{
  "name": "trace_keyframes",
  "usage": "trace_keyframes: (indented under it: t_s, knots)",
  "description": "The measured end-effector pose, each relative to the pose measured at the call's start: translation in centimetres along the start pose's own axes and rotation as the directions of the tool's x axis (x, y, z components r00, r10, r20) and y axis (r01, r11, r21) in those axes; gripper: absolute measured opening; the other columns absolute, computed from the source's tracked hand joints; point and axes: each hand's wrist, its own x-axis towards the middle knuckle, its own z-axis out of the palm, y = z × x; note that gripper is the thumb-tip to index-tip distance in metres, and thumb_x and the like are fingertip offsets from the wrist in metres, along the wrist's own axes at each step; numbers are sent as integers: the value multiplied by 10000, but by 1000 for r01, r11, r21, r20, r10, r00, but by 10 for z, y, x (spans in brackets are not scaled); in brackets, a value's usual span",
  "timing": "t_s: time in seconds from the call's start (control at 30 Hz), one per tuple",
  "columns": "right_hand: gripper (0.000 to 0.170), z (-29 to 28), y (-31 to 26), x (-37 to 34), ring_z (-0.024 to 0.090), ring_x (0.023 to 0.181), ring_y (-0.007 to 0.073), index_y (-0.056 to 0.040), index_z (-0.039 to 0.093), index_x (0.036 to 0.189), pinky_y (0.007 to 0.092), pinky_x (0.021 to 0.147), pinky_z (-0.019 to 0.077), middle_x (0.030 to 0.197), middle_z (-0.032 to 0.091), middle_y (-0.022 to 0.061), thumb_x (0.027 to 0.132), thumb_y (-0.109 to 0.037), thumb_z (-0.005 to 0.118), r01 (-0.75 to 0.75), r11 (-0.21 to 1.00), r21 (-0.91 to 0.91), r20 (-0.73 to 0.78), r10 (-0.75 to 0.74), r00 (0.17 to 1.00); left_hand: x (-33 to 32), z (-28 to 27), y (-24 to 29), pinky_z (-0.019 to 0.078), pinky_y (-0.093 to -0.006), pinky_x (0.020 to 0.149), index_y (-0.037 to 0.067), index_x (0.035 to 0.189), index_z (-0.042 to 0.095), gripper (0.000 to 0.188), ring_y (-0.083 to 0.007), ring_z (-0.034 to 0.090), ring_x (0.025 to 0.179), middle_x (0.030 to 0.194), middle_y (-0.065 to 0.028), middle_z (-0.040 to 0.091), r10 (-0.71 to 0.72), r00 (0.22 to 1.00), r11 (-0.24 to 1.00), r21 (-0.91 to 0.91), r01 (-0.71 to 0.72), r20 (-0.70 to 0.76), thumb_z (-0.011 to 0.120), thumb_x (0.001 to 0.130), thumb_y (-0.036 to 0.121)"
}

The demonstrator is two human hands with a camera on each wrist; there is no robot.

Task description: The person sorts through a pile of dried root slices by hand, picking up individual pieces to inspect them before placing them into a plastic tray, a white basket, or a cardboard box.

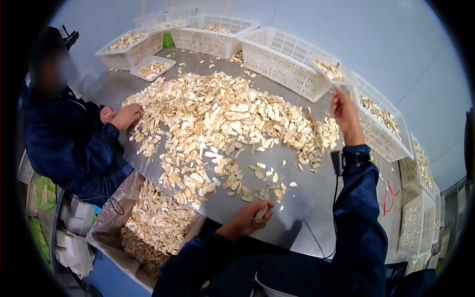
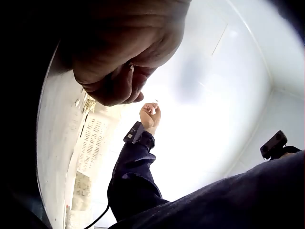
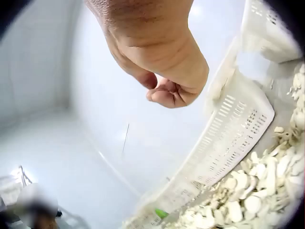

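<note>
My left hand (image 1: pixel 250 219) grips a pale dried slice (image 1: pixel 261 213) between curled fingers, low over the near edge of the metal table (image 1: pixel 311 218). Loose slices (image 1: pixel 237 183) lie on the table just beyond it. My right hand (image 1: pixel 346 113) is raised at the front of a small white tray (image 1: pixel 341 82) of slices, perched on the baskets. In the right wrist view, its fingers (image 3: pixel 167 98) are curled and nothing shows between them and the thumb. A large heap of slices (image 1: pixel 222 109) spreads over the table to the left of this hand.
White perforated baskets (image 1: pixel 282 62) line the table's back and right side, several holding slices. Another person (image 1: pixel 74 138) works at the left, hands at the heap. A lined box of slices (image 1: pixel 161 222) stands below the near edge. Red string (image 1: pixel 391 195) lies at the right.
</note>
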Motion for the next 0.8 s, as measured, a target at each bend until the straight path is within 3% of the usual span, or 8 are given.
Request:
trace_keyframes:
  t_s: [0.1, 0.3, 0.37, 0.47, 0.6, 0.7, 0.73, 0.8]
  knots:
    - [170, 2, 36, -25, 518, 642, 47, -54, 631, 1094, 196, 566, 412, 806, 581, -39, 981, -160, 561, -27, 952, -306, 263, 112, 958, 0, 3, 2, 308, -209, 463, 78, 1161, 541, 251, -73, 387, 528, 807, -32, 523, 3, 1000, 1000, -2, -3, 1, 442, 1042, 275]
    - [235, 36, 82, -74, 551, 725, 50, -56, 651, 1107, 228, 615, 441, 850, 608, -53, 985, -248, 595, 43, 731, -681, 479, 401, 781, -3, 3, 1, 273, -199, 457, 95, 1133, 543, 235, -58, 351, 518, 816, -20, 512, 11, 999, 1000, 27, -11, 35, 460, 1040, 293]
    - [243, 41, 105, -78, 556, 727, 64, -45, 659, 1103, 249, 624, 456, 813, 601, -54, 988, -246, 586, 176, 683, -709, 556, 388, 735, -4, 6, 3, 261, -194, 455, 100, 1127, 544, 230, -52, 331, 515, 823, -12, 505, 8, 999, 1000, 26, -9, 43, 466, 1039, 298]
    - [188, 63, 117, -95, 589, 664, 153, -43, 652, 1037, 324, 615, 475, 704, 592, 34, 923, -189, 622, 442, 524, -728, 662, 370, 652, -4, 4, 2, 251, -191, 454, 101, 1121, 542, 223, -46, 310, 517, 826, -5, 487, 10, 999, 1000, 21, -12, 53, 476, 1035, 295]
    - [160, 88, 144, -98, 602, 708, 351, -37, 619, 960, 418, 658, 488, 751, 618, 138, 852, -155, 627, 704, 251, -665, 744, 313, 591, -5, 6, 4, 256, -193, 460, 99, 1126, 534, 232, -48, 312, 519, 815, -5, 476, 7, 999, 999, 45, -9, 51, 479, 1033, 304]
    - [163, 103, 165, -109, 615, 739, 344, -40, 621, 960, 422, 669, 488, 765, 618, 136, 832, -139, 634, 706, 365, -606, 793, 203, 575, -5, 3, 5, 267, -197, 470, 99, 1141, 526, 246, -51, 316, 522, 809, -8, 470, 2, 996, 999, 37, -5, 92, 473, 1033, 314]
    - [175, 112, 163, -116, 626, 807, 349, -44, 627, 981, 426, 706, 505, 870, 641, 139, 823, -116, 643, 625, 440, -645, 761, 299, 575, -4, 2, 4, 269, -197, 473, 99, 1144, 524, 248, -51, 318, 524, 808, -9, 468, 3, 995, 999, 35, -7, 97, 469, 1035, 316]
    - [222, 121, 177, -129, 631, 803, 325, -52, 633, 1025, 390, 720, 516, 913, 641, 134, 807, -71, 666, 730, 467, -499, 855, 125, 504, -3, 1, 3, 273, -199, 478, 100, 1150, 519, 253, -52, 321, 528, 806, -11, 465, 4, 994, 1000, 30, -7, 107, 461, 1038, 319]
